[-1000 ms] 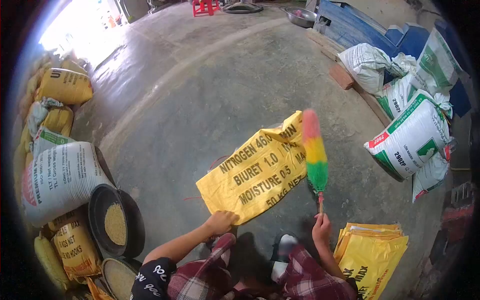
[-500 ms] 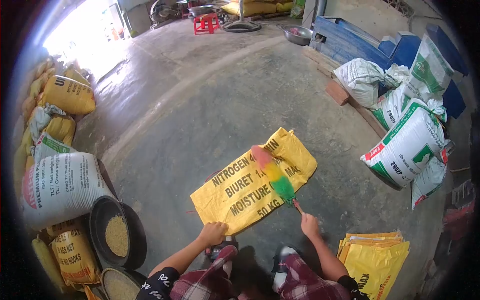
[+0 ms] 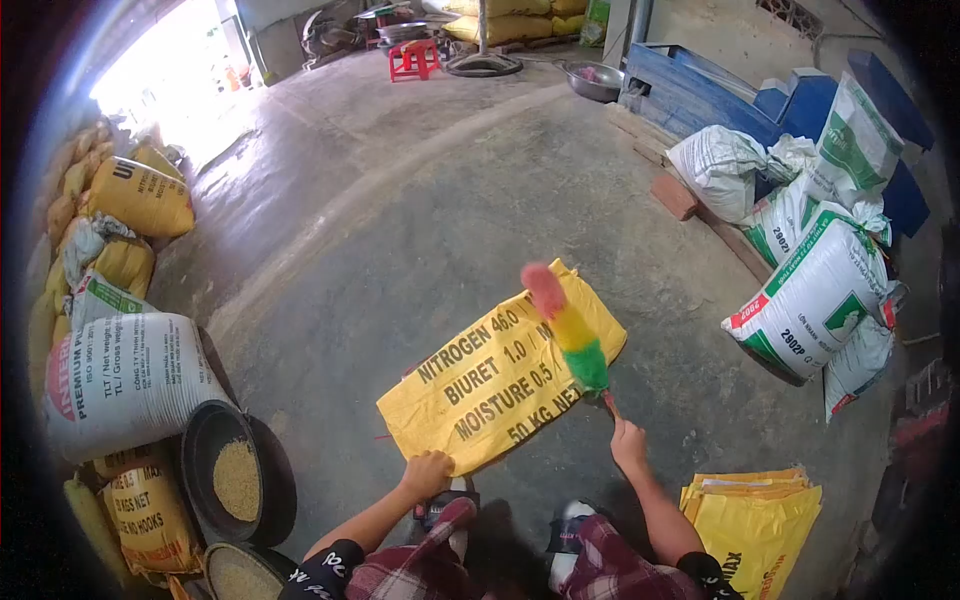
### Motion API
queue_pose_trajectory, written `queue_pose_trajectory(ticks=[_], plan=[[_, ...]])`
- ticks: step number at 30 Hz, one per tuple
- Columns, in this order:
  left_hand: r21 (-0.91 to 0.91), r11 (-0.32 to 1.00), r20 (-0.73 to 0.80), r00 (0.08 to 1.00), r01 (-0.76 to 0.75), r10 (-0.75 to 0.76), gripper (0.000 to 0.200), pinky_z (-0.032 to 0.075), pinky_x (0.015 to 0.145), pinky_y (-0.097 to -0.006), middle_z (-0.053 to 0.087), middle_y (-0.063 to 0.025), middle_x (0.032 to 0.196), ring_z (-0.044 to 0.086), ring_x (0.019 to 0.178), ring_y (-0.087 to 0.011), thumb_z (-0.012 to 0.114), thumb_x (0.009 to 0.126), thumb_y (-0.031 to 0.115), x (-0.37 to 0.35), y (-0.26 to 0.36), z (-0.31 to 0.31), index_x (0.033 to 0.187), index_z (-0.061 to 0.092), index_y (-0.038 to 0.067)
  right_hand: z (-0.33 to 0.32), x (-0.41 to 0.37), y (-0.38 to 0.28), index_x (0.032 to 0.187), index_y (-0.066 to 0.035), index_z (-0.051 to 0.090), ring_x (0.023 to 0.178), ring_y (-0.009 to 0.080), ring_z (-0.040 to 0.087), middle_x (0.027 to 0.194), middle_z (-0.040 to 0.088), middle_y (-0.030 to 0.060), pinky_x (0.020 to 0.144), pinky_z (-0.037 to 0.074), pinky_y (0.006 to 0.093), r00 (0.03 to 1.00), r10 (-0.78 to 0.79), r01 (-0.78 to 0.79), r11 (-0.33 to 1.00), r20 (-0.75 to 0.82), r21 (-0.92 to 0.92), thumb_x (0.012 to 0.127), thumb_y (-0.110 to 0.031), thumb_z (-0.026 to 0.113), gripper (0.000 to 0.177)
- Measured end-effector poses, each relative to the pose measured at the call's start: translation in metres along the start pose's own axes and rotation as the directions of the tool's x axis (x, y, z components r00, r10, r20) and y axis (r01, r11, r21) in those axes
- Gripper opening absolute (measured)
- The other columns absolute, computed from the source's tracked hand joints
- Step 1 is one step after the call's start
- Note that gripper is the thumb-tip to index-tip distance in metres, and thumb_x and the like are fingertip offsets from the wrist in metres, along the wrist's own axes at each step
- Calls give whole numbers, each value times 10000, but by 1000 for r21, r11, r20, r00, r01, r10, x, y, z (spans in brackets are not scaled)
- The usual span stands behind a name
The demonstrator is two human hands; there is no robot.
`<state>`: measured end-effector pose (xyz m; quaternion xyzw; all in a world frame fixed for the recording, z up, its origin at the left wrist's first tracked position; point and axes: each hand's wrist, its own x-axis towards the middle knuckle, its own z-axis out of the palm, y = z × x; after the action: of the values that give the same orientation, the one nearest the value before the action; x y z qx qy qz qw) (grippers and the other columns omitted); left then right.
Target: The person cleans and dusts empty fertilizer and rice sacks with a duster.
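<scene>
A yellow sack (image 3: 480, 395) printed with black letters lies flat on the grey floor in front of me. My left hand (image 3: 428, 474) grips its near left corner, fingers closed on the edge. In my right hand (image 3: 628, 440) is the handle of a fluffy duster (image 3: 572, 335), coloured red, yellow and green. The duster's head lies over the sack's right part, its red tip at the far edge; whether it touches the cloth I cannot tell.
Folded yellow sacks (image 3: 755, 520) lie at the lower right. Full white sacks (image 3: 815, 290) lean at the right beside a blue machine (image 3: 700, 95). Black tubs of grain (image 3: 225, 460) and stuffed sacks (image 3: 130, 375) line the left. A red stool (image 3: 413, 60) stands far back.
The duster and my right hand have shifted slightly right, its red tip now farther away from me. The sack's far right end lies a little flatter. My left hand still holds the corner.
</scene>
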<state>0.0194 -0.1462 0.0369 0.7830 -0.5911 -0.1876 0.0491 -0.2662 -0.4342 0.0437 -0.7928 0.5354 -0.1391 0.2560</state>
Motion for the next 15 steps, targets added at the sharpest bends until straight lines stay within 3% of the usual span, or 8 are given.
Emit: queue_pose_trajectory(ticks=[1,3,8,12,13,14,15], plan=[[23,1000,3,1000,16,-16,125,470,611,-400,569,-100,766,573,743,-286,546,671,182,0,2,-3,766,581,110,6,3,9,754,40,601,714,428,556,721,573,263,651,426,497,1000,3,-3,1000,-3,-1,871,-307,404,415],[47,998,-1,1000,28,-28,142,469,623,-396,566,-95,779,570,756,-282,560,663,193,0,2,-6,778,580,112,12,6,16,789,44,609,739,425,564,746,586,255,669,433,489,971,229,-214,961,74,-173,876,-307,397,419],[22,991,5,991,131,-131,278,459,709,-393,559,-75,872,550,851,-269,634,643,266,-6,-4,0,880,587,129,9,2,8,782,47,609,760,437,558,775,588,259,701,426,499,958,272,-255,953,94,-163,873,-329,392,442],[-80,989,-2,992,127,-127,270,463,717,-378,572,-97,862,555,816,-290,614,656,270,-18,-23,-14,882,591,125,11,-6,9,770,52,608,759,444,551,775,583,265,718,412,513,949,299,-276,942,103,-193,868,-338,392,456],[-478,810,81,935,340,-345,337,451,754,-380,562,-122,912,538,875,-299,632,644,303,-20,-32,-13,903,579,95,13,-9,11,770,52,608,759,444,551,775,583,265,718,412,513,948,300,-276,941,105,-194,868,-338,392,456],[-759,439,244,836,480,-492,409,440,791,-382,552,-147,962,521,934,-309,650,631,337,-22,-39,-11,924,566,64,14,-13,15,763,53,604,754,443,549,765,578,268,698,412,508,951,291,-272,948,103,-167,871,-329,389,452],[-758,437,247,833,485,-495,409,440,791,-382,552,-147,962,521,934,-309,650,631,337,-24,-43,-6,924,566,64,15,-17,19,757,54,601,750,441,548,755,574,271,677,413,503,954,281,-266,954,103,-141,874,-320,385,448]])
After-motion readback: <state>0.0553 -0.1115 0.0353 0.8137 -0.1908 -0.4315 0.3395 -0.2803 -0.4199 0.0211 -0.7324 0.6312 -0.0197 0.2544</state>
